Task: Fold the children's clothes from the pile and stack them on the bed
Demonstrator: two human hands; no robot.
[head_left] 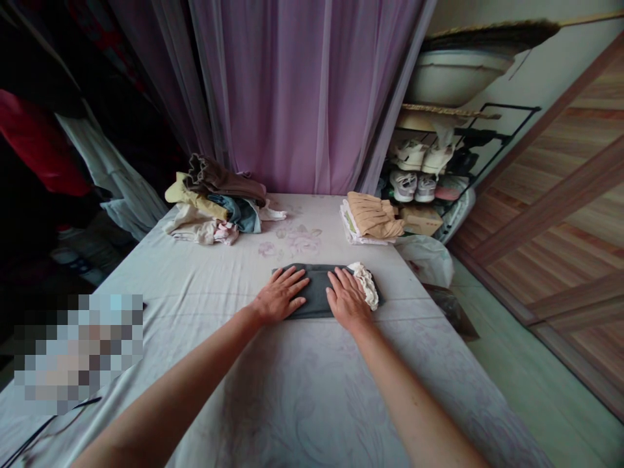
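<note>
A dark grey folded garment (319,296) with a gathered cream ruffle (366,287) at its right end lies flat on the cloth-covered table (312,383). My left hand (281,294) rests palm down on its left part, fingers stretched out. On the right part, beside the ruffle, my right hand (348,300) lies flat with its fingers spread. Neither hand grips the cloth. What kind of garment it is cannot be made out while folded.
Rumpled clothes (214,201) are heaped at the back left. A folded stack with a tan pleated garment (374,216) on top sits back right. Behind hangs a purple curtain (287,91). A shoe rack (487,143) stands right. Dark cables (58,419) lie front left, near a blurred patch.
</note>
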